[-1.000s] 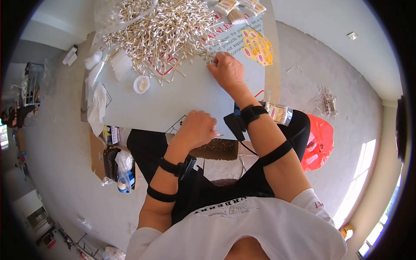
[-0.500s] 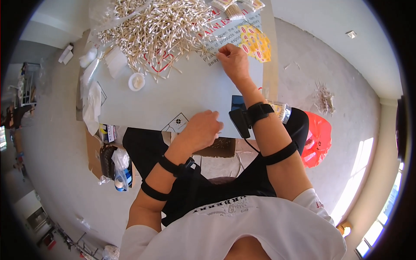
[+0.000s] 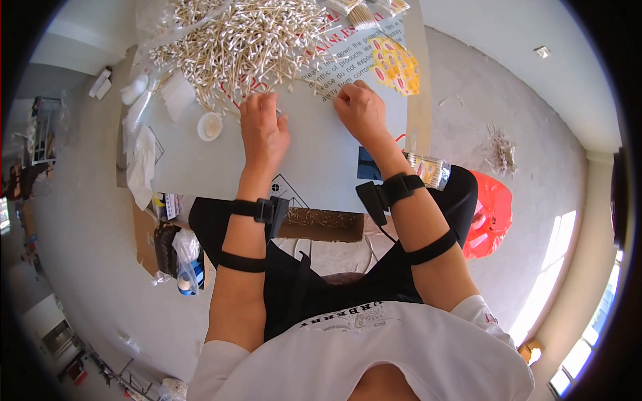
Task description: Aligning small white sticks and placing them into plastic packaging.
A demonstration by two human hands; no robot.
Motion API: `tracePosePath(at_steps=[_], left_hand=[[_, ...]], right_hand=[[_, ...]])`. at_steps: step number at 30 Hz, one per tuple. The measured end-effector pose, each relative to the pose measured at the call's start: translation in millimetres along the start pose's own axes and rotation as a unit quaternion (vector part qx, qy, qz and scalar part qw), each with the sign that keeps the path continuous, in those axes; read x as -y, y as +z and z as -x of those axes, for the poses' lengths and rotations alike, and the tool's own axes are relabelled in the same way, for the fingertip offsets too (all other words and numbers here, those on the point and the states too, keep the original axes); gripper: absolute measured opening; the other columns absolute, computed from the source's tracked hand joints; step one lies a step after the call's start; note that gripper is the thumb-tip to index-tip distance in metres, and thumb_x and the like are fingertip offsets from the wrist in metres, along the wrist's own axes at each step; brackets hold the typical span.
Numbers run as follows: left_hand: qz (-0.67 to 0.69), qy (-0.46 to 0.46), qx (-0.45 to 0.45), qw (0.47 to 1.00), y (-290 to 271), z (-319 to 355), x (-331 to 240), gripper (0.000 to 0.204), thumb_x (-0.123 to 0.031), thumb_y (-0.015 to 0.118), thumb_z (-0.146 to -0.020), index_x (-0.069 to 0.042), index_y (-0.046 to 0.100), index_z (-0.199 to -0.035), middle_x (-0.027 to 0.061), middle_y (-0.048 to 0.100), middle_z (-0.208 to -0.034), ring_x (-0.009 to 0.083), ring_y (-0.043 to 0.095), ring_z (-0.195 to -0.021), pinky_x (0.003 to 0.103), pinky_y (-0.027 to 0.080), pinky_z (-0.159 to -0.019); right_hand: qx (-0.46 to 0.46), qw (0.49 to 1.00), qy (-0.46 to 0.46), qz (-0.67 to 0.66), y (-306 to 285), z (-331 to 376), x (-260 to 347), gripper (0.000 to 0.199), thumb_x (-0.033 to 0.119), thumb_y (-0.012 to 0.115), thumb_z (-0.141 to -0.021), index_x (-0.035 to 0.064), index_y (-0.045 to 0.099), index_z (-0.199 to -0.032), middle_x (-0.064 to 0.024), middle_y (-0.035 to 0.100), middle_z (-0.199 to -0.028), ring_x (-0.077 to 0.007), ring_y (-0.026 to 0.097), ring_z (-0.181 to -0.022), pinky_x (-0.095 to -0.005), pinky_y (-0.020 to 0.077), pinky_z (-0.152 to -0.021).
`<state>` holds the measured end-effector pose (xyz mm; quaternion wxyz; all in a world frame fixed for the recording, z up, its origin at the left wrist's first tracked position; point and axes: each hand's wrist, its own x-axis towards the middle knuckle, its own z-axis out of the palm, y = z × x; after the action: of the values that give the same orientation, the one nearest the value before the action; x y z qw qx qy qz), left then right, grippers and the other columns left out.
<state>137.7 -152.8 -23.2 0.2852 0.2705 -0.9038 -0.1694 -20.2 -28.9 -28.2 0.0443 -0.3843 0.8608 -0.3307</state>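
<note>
A big heap of cotton swabs (image 3: 247,47) spreads over the far part of the grey-covered table (image 3: 314,160). My left hand (image 3: 264,134) is at the heap's near edge, its fingers bent down toward loose swabs and the thumb apart from them; nothing shows in its grasp. To its right, my right hand (image 3: 361,110) hovers over the printed table covering with its fingers curled together. What they pinch, if anything, is hidden. Beyond that hand lie yellow printed labels (image 3: 396,67). A small round white tub (image 3: 210,126) stands left of my left hand.
Packed swabs (image 3: 361,15) lie at the far edge, and another clear pack of swabs (image 3: 431,170) is by my right thigh. Below the table's near edge is a cardboard box (image 3: 321,226) with swabs inside. A red plastic bag (image 3: 491,214) sits on the right floor.
My left hand has moved from the table's near edge forward and left to the heap. My right hand has drawn slightly nearer, away from the yellow labels.
</note>
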Motion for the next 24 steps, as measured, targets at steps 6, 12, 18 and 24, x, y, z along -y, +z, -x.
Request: tracePosePath(at_steps=[6, 12, 18, 24], left_hand=[[-0.076, 0.0, -0.007, 0.997, 20, -18, -6, 0.035, -0.003, 0.068, -0.074, -0.009, 0.061, -0.108, 0.0094, 0.054, -0.112, 0.0339, 0.047, -0.109, 0.046, 0.041, -0.091], [0.024, -0.031, 0.016, 0.999, 32, -21, -24, 0.015, -0.01, 0.072, -0.075, -0.007, 0.065, -0.088, 0.0076, 0.06, -0.095, 0.0299, 0.052, -0.098, 0.042, 0.044, -0.086], [-0.097, -0.035, 0.075, 0.992, 39, -46, -41, 0.02, -0.022, 0.072, -0.077, -0.004, 0.065, -0.082, 0.0146, 0.065, -0.083, 0.0346, 0.059, -0.09, 0.043, 0.049, -0.077], [-0.007, -0.111, 0.097, 0.989, 40, -36, -39, 0.013, -0.014, 0.068, -0.078, -0.003, 0.064, -0.073, 0.0151, 0.065, -0.077, 0.0359, 0.06, -0.083, 0.046, 0.05, -0.072]], right_hand=[[0.048, 0.998, -0.029, -0.041, -19, 11, -14, 0.007, 0.013, 0.062, -0.079, 0.0063, 0.064, -0.078, -0.0102, 0.061, -0.084, -0.0317, 0.062, -0.081, -0.0406, 0.0508, -0.072], [0.056, 0.991, -0.038, -0.113, -26, 18, -18, 0.011, 0.008, 0.071, -0.071, 0.0063, 0.066, -0.081, -0.01, 0.06, -0.088, -0.0309, 0.062, -0.08, -0.0394, 0.0507, -0.071], [0.036, 0.987, -0.031, -0.153, -26, 34, -15, 0.014, 0.004, 0.071, -0.068, 0.007, 0.066, -0.081, -0.0085, 0.059, -0.094, -0.0277, 0.063, -0.079, -0.0363, 0.0512, -0.07], [0.077, 0.976, -0.042, -0.202, -30, 39, -23, 0.01, 0.001, 0.069, -0.07, 0.0051, 0.066, -0.078, -0.0064, 0.058, -0.094, -0.0225, 0.061, -0.075, -0.0313, 0.0496, -0.068]])
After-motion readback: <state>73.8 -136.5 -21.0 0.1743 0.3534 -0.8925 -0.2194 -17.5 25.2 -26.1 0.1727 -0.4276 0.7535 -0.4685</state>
